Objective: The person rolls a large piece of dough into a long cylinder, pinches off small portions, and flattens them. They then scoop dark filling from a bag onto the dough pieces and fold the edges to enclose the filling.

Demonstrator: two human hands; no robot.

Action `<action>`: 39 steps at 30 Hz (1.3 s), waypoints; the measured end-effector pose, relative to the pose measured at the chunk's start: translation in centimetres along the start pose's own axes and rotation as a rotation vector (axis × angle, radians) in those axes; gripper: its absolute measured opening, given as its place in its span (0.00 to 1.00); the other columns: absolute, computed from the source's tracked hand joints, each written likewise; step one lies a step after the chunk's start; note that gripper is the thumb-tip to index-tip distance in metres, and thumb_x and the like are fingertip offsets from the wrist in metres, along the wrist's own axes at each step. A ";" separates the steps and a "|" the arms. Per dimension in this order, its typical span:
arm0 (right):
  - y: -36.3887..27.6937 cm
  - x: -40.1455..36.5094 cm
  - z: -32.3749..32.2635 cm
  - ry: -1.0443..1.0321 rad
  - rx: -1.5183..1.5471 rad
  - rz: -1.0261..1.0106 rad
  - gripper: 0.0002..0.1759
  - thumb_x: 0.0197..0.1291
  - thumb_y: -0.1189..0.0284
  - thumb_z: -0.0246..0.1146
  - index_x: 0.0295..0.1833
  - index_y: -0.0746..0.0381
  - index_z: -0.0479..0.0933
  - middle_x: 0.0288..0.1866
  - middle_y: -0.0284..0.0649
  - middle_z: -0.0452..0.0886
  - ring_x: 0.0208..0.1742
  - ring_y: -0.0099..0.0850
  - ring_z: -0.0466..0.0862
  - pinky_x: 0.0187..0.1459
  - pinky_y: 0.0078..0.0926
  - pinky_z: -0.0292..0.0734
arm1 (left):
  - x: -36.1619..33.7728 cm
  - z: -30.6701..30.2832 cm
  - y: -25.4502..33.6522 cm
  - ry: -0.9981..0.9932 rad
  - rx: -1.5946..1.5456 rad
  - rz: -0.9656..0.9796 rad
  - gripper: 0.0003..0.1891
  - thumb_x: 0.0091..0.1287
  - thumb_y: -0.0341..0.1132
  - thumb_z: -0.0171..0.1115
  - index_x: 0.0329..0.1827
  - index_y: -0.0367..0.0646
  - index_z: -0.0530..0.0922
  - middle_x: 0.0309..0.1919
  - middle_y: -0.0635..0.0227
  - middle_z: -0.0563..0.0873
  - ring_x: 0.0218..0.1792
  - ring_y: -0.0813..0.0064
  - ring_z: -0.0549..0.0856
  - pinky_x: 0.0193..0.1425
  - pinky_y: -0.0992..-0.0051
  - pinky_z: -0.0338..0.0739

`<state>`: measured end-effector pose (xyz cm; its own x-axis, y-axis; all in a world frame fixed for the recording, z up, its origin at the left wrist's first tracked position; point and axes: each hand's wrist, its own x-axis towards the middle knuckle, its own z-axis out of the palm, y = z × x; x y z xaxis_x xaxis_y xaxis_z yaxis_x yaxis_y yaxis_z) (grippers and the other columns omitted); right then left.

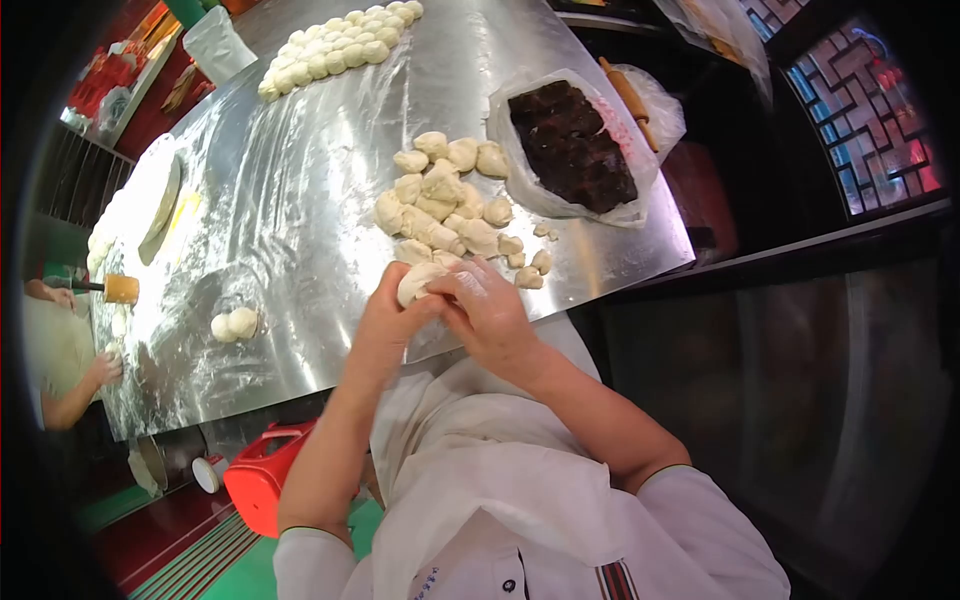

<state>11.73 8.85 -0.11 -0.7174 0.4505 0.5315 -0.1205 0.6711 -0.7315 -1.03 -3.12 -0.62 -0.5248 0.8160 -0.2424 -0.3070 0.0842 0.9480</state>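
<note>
My left hand point(390, 315) and my right hand point(488, 305) meet at the near edge of the metal table, both wrapped round one ball of white dough point(418, 283). The right fingers press on its top and side, dusted with flour. Just beyond them lies a loose heap of dough pieces point(440, 205), with a few small bits at its right side. Right of the heap, a dark reddish-brown block of filling point(570, 145) rests on a clear plastic sheet. Two smooth dough balls point(234, 324) touch each other on the floured surface to the left.
Rows of dough balls point(340, 50) stand at the table's far side. A rolling pin point(628, 100) lies beyond the filling. At the left edge, a co-worker's hand point(105, 367) is near the floured metal table point(300, 200). A red plastic container point(262, 475) stands below the table.
</note>
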 end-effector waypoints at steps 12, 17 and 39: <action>11.3 -0.1 -15.6 0.226 -0.504 0.457 0.26 0.58 0.77 0.72 0.62 0.70 0.77 0.48 0.49 0.79 0.38 0.41 0.81 0.42 0.38 0.77 | 0.7 0.4 0.3 -0.099 -0.379 -0.058 0.28 0.70 0.36 0.69 0.69 0.33 0.72 0.55 0.46 0.86 0.52 0.60 0.90 0.47 0.72 0.88; 13.1 1.5 -17.2 0.022 -0.510 0.563 0.33 0.55 0.75 0.75 0.66 0.73 0.74 0.52 0.53 0.80 0.43 0.43 0.82 0.46 0.38 0.78 | 0.9 0.8 -0.2 -0.145 -0.322 -0.123 0.23 0.70 0.36 0.70 0.63 0.34 0.76 0.54 0.49 0.86 0.50 0.62 0.90 0.45 0.72 0.88; 11.4 4.8 -14.8 -0.125 -0.866 0.425 0.39 0.52 0.66 0.78 0.69 0.65 0.73 0.60 0.50 0.78 0.57 0.51 0.83 0.55 0.44 0.80 | 0.8 2.1 -0.1 -0.189 -0.250 -0.195 0.19 0.72 0.33 0.66 0.62 0.35 0.76 0.51 0.52 0.87 0.49 0.61 0.90 0.46 0.70 0.87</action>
<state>17.09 27.34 0.41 -0.6583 0.7229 0.2099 0.6760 0.6904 -0.2575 0.26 -1.29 -0.45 -0.2880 0.8917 -0.3492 -0.5834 0.1258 0.8024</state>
